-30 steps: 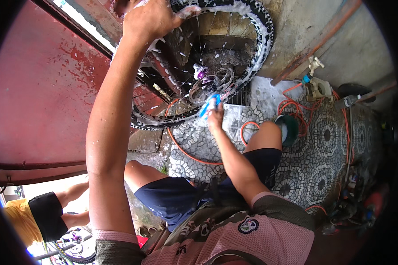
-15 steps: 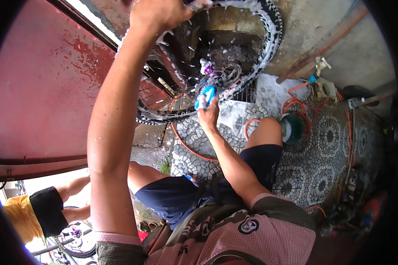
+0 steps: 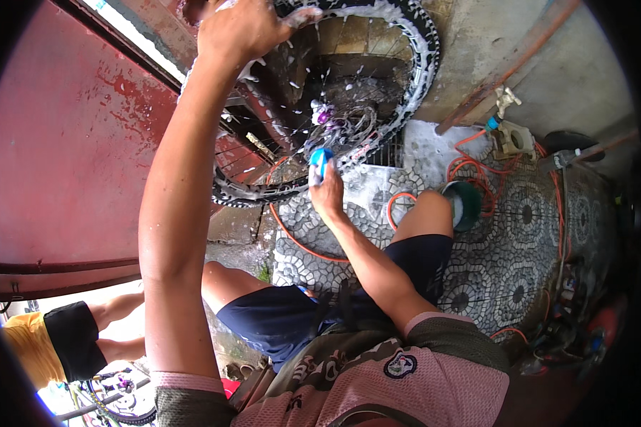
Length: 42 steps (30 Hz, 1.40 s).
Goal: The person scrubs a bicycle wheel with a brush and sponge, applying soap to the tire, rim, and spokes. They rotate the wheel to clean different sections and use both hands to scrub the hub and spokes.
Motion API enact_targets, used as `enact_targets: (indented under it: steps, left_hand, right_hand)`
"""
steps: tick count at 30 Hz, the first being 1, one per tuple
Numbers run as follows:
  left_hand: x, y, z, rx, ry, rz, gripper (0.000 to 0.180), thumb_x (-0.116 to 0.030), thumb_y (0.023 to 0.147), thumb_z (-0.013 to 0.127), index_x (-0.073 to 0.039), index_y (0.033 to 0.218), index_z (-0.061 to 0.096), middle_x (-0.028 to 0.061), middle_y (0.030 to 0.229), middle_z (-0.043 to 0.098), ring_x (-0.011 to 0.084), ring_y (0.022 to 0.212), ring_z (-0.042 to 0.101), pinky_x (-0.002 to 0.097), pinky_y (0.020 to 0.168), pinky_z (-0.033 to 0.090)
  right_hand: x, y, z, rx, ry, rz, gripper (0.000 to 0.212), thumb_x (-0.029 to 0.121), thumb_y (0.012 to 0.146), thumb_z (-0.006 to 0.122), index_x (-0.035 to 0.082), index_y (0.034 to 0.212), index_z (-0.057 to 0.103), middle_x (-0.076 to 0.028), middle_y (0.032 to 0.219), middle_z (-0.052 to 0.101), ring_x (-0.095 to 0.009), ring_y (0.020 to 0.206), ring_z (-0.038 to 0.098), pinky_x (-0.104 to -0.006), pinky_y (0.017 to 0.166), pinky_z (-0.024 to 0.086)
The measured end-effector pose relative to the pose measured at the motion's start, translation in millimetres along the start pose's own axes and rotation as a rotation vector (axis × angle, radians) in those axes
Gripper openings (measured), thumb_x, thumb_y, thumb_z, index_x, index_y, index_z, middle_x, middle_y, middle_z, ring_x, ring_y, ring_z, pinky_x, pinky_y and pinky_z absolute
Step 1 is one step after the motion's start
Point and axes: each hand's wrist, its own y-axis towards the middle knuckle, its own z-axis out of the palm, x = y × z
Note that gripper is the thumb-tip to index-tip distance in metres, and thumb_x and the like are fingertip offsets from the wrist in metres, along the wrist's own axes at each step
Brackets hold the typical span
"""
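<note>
A bicycle wheel stands tilted in front of me, its black knobby tire and rim streaked with white foam. At the top, my left hand is closed on the tire, its thumb foamy and its other fingers partly hidden. My right hand grips a blue scrub brush at the lower part of the wheel, just below the purple hub. The brush's underside is hidden, so I cannot tell whether it touches the spokes.
A dark green bucket stands by my right knee. Orange hose lies coiled near a wall tap. Foam covers a drain grate on the patterned floor. A red metal door is at left; another person and a bicycle are behind it.
The brush has moved from beside the hub down toward the tire and turned in my right hand. My left hand stays on the wheel. The whole view has shifted slightly.
</note>
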Motion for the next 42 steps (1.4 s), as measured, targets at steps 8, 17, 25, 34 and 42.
enact_targets:
  steps: [8,17,25,34,42]
  left_hand:
    - [4.1,-7.0,1.3,-0.047,0.011,-0.009,0.085,-0.078,0.091,0.058,0.004,0.116,0.063,0.0275,0.095,0.075,0.0423,0.101,0.073,0.0537,0.11,0.045]
    - [3.6,-7.9,3.9,-0.034,0.042,-0.022,0.084,-0.075,0.091,0.061,0.004,0.118,0.064,0.0255,0.093,0.076,0.0423,0.102,0.073,0.052,0.109,0.046]
    - [-10.2,3.4,-2.5,-0.001,0.035,-0.027,0.09,-0.08,0.09,0.057,0.004,0.122,0.063,0.027,0.1,0.076,0.0426,0.107,0.072,0.0519,0.111,0.045]
    - [-9.3,-0.5,-0.3,0.011,0.059,-0.034,0.09,-0.079,0.09,0.058,0.004,0.123,0.064,0.0274,0.1,0.075,0.0428,0.105,0.072,0.0523,0.108,0.047]
    - [0.2,-3.7,15.9,-0.102,0.048,0.019,0.092,-0.08,0.089,0.059,0.005,0.123,0.063,0.0273,0.104,0.075,0.0422,0.109,0.07,0.0525,0.105,0.048]
  right_hand:
    - [1.8,4.2,-10.0,0.118,0.618,0.162,0.026,0.021,0.107,0.058,0.011,0.131,0.055,-0.008,0.093,0.066,-0.013,0.076,0.066,-0.0273,0.061,0.057]
    - [77.5,47.8,-38.5,0.037,0.684,0.155,0.035,0.038,0.107,0.06,0.008,0.123,0.05,-0.007,0.099,0.064,-0.015,0.081,0.064,-0.0323,0.063,0.055]
    - [-32.0,4.4,12.5,0.079,0.204,-0.216,0.043,0.04,0.11,0.052,0.007,0.135,0.044,-0.022,0.1,0.068,-0.03,0.088,0.072,-0.0423,0.069,0.062]
    - [-41.1,16.6,-2.8,0.167,0.339,-0.024,0.027,0.013,0.107,0.056,0.007,0.133,0.055,-0.018,0.111,0.068,-0.027,0.088,0.071,-0.0394,0.074,0.061]
    - [-41.7,42.6,-9.8,0.412,0.153,-0.34,0.044,-0.005,0.084,0.072,0.006,0.124,0.06,-0.019,0.111,0.067,-0.033,0.094,0.069,-0.0439,0.082,0.059]
